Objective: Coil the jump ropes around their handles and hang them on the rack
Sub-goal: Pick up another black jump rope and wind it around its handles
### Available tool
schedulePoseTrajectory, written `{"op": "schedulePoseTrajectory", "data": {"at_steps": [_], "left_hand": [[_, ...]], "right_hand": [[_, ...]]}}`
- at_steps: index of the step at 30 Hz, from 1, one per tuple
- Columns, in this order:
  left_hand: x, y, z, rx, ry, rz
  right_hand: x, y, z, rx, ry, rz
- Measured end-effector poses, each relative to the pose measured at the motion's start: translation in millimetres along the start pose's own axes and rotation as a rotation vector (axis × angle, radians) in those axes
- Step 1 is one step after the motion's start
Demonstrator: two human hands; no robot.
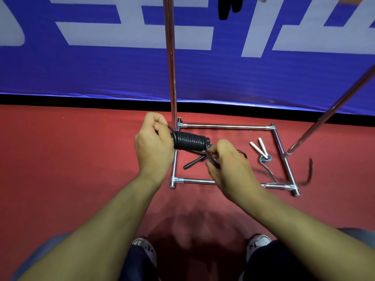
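My left hand (153, 145) grips one end of a black jump rope bundle (189, 141), its cord wound in tight turns around the handles. My right hand (225, 161) pinches the loose black cord at the bundle's right end; the free tail (309, 169) is blurred out to the right. Another black handle (192, 162) lies on the floor below the bundle. A second jump rope with white handles (258, 146) and grey cord (265, 159) lies on the floor inside the rack's base. The chrome rack (170, 57) stands in front of me.
The rack's square base frame (227, 126) rests on the red floor, with a slanted chrome pole (332, 108) at right. A blue banner with white lettering (81, 63) runs behind. Something black (229, 7) hangs at the top. My shoes (257, 243) show at the bottom.
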State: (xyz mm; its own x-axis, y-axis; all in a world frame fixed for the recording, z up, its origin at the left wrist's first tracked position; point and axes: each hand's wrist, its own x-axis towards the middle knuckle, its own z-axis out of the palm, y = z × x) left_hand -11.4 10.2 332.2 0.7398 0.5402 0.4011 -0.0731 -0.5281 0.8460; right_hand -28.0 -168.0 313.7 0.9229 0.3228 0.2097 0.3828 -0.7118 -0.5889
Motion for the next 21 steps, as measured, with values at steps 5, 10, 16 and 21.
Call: {"op": "schedulePoseTrajectory", "data": {"at_steps": [5, 10, 16, 21], "left_hand": [[1, 2, 3, -0.109, 0.015, -0.046], [1, 1, 5, -0.137, 0.023, -0.118], [3, 4, -2, -0.06, 0.049, -0.055], [-3, 6, -4, -0.051, 0.103, -0.007]], "right_hand": [[9, -12, -1, 1.083, -0.285, 0.701], [13, -11, 9, 0.971, -0.102, 0.648], [-1, -11, 9, 0.544, -0.015, 0.356], [-1, -10, 6, 0.06, -0.059, 0.153]]}}
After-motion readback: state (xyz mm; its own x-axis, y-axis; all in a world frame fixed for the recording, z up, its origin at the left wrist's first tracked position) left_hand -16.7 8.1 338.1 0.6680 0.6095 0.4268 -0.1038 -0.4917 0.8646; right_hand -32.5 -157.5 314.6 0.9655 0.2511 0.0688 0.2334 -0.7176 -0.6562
